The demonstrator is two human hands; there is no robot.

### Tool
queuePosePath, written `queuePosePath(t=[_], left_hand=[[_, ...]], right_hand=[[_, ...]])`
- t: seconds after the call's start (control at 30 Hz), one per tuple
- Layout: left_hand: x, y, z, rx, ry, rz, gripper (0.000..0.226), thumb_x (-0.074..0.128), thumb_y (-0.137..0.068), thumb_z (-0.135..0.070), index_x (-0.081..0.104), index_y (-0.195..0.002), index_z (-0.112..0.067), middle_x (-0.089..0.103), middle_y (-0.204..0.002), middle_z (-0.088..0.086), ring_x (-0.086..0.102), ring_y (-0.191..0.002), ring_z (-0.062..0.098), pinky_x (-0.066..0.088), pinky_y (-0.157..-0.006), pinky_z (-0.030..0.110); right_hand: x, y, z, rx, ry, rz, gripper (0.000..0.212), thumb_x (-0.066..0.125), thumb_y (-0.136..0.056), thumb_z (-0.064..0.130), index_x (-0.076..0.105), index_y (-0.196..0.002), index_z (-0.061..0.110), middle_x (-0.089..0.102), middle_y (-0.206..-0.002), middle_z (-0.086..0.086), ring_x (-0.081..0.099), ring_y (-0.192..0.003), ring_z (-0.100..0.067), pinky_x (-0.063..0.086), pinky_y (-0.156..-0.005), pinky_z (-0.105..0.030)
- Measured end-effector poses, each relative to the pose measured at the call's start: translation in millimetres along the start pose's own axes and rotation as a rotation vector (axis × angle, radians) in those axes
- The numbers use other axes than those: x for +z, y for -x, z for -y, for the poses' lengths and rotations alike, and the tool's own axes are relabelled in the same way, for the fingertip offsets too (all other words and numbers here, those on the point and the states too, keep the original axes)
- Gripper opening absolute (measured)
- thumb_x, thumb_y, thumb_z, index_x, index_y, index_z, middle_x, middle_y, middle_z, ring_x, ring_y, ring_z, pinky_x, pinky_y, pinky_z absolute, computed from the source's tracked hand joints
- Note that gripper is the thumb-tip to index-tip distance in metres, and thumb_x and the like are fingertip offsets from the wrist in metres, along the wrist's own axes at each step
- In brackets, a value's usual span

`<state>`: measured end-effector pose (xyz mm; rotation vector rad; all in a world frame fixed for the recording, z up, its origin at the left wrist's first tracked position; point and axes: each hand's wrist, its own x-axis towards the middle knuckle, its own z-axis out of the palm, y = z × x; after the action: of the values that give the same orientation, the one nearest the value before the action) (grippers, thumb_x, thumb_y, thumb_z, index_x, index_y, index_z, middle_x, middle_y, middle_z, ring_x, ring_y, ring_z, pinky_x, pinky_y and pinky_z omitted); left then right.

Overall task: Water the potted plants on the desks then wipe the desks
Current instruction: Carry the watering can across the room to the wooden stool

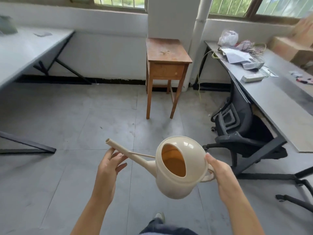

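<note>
A cream plastic watering can (177,182) hangs in the air over the grey floor, low in the middle of the view, its round filling hole facing me. My right hand (218,168) grips its handle on the right side. My left hand (109,164) supports the long spout from below with relaxed fingers near the tip. A grey desk (277,97) runs along the right with papers and bags on it. Another grey desk (22,48) stands at the left. A blurred green shape (6,26) sits at its far corner; I cannot tell what it is.
A small wooden side table (166,56) stands against the white wall ahead. A black office chair (237,126) is pushed under the right desk. Cardboard boxes (294,46) sit at the far right. A black desk leg (25,145) reaches across the floor at left.
</note>
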<state>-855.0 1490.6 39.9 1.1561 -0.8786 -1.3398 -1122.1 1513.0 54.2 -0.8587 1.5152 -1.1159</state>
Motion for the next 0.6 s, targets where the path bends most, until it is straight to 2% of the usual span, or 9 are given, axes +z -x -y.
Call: queuePosePath(t=[0.07, 0.17, 0.27, 0.3, 0.37, 0.43, 0.53, 0.6], left_hand=[[15, -42, -3, 0.008, 0.001, 0.0, 0.038, 0.055, -0.066, -0.034, 0.057, -0.103, -0.029, 0.065, -0.101, -0.003, 0.063, -0.1, 0.014, 0.045, -0.082, 0.03], [38, -102, -7, 0.014, 0.002, -0.022, 0.031, 0.045, -0.073, -0.028, 0.058, -0.1, -0.026, 0.064, -0.098, -0.001, 0.062, -0.098, 0.016, 0.044, -0.082, 0.031], [57, -158, -10, 0.009, 0.009, -0.024, 0.028, 0.044, -0.074, -0.029, 0.059, -0.098, -0.026, 0.066, -0.092, -0.007, 0.064, -0.094, 0.012, 0.045, -0.081, 0.029], [62, -178, -11, 0.012, 0.006, -0.021, 0.028, 0.045, -0.074, -0.029, 0.059, -0.098, -0.026, 0.068, -0.09, -0.01, 0.065, -0.093, 0.011, 0.046, -0.081, 0.028], [71, -218, -15, 0.016, 0.009, -0.012, 0.028, 0.045, -0.075, -0.029, 0.059, -0.099, -0.026, 0.066, -0.091, -0.008, 0.064, -0.094, 0.012, 0.045, -0.08, 0.028], [79, -259, -19, 0.027, 0.018, 0.005, 0.028, 0.044, -0.075, -0.028, 0.059, -0.099, -0.025, 0.063, -0.094, -0.005, 0.063, -0.095, 0.014, 0.045, -0.08, 0.028], [88, -322, -25, 0.019, 0.03, 0.032, 0.031, 0.044, -0.075, -0.027, 0.057, -0.102, -0.024, 0.063, -0.097, -0.002, 0.062, -0.096, 0.016, 0.046, -0.081, 0.029], [93, -368, -32, 0.017, 0.035, 0.072, 0.031, 0.047, -0.073, -0.029, 0.057, -0.103, -0.024, 0.063, -0.097, -0.003, 0.062, -0.097, 0.016, 0.046, -0.082, 0.029]], right_hand=[[0, -44, 17, 0.0, -0.019, -0.004, 0.034, 0.049, -0.089, 0.027, 0.068, -0.087, -0.001, 0.069, -0.089, -0.008, 0.059, -0.091, -0.012, 0.042, -0.043, -0.004], [0, -105, 44, 0.01, -0.033, -0.014, 0.025, 0.05, -0.09, 0.023, 0.064, -0.076, 0.008, 0.064, -0.081, 0.003, 0.053, -0.082, -0.002, 0.04, -0.041, -0.004], [3, -161, 63, 0.038, -0.027, -0.034, 0.028, 0.052, -0.089, 0.026, 0.067, -0.081, 0.003, 0.066, -0.079, 0.003, 0.056, -0.086, -0.009, 0.045, -0.054, -0.008], [4, -179, 68, 0.042, -0.024, -0.036, 0.029, 0.054, -0.088, 0.028, 0.068, -0.079, 0.005, 0.068, -0.075, 0.004, 0.057, -0.088, -0.015, 0.046, -0.065, -0.011], [6, -217, 78, 0.051, 0.001, -0.046, 0.031, 0.058, -0.084, 0.035, 0.067, -0.062, 0.016, 0.066, -0.061, 0.012, 0.054, -0.084, -0.017, 0.038, -0.083, -0.028], [12, -253, 88, 0.06, 0.018, -0.052, 0.034, 0.061, -0.073, 0.047, 0.066, -0.056, 0.018, 0.066, -0.056, 0.012, 0.053, -0.08, -0.015, 0.035, -0.086, -0.036], [25, -303, 104, 0.051, 0.04, -0.075, 0.055, 0.059, -0.058, 0.059, 0.072, -0.075, 0.009, 0.071, -0.07, 0.006, 0.058, -0.095, -0.022, 0.037, -0.093, -0.042], [33, -335, 117, 0.043, 0.024, -0.097, 0.05, 0.059, -0.065, 0.055, 0.073, -0.079, 0.01, 0.071, -0.068, 0.007, 0.058, -0.095, -0.022, 0.041, -0.09, -0.037]])
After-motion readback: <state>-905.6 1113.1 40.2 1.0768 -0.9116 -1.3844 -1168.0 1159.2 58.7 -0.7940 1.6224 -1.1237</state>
